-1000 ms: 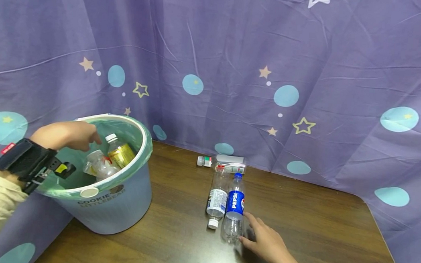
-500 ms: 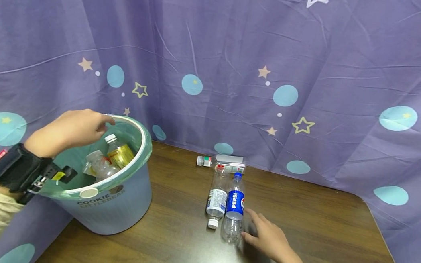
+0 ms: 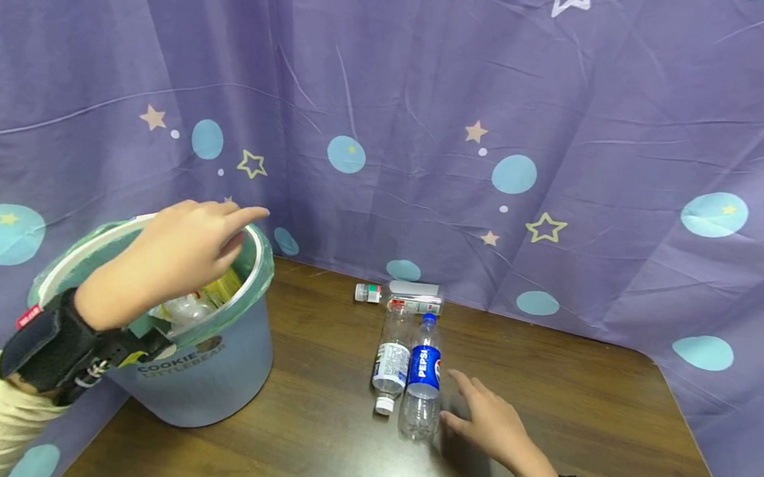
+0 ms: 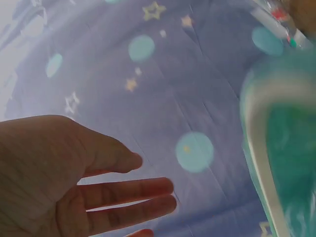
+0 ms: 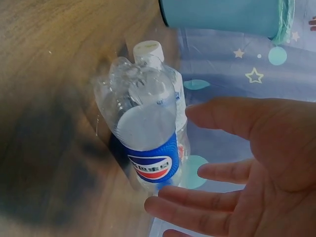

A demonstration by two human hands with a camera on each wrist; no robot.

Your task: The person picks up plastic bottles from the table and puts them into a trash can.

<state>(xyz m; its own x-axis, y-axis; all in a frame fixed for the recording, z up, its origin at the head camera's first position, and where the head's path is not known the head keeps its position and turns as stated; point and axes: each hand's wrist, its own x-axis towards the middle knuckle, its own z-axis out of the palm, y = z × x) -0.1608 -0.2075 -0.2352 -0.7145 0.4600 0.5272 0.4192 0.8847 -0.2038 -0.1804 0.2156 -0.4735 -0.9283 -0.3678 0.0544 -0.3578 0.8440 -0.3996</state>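
Observation:
Over the bin (image 3: 216, 374), a blue-grey one with a green liner, my left hand (image 3: 181, 248) is held with its fingers extended and nothing in them. In the left wrist view that hand (image 4: 89, 182) has spread fingers beside the bin's white rim (image 4: 256, 133). My right hand (image 3: 492, 424) is beside a Pepsi bottle (image 3: 424, 376) lying on the table, fingers loosely spread. The right wrist view shows the right hand (image 5: 247, 163) with an open palm toward the Pepsi bottle (image 5: 150, 128). A clear bottle (image 3: 392, 363) with a white cap lies alongside it.
Farther back, another clear bottle (image 3: 411, 296) with a green and red label lies sideways near the purple curtain (image 3: 391, 86). Inside the bin are several bottles, a yellow-labelled one (image 3: 224, 287) among them. The brown table (image 3: 318, 424) extends to the right.
My left hand has risen out of the bin and moved right over its rim, fingers straightening. My right hand has shifted slightly, staying beside the Pepsi bottle.

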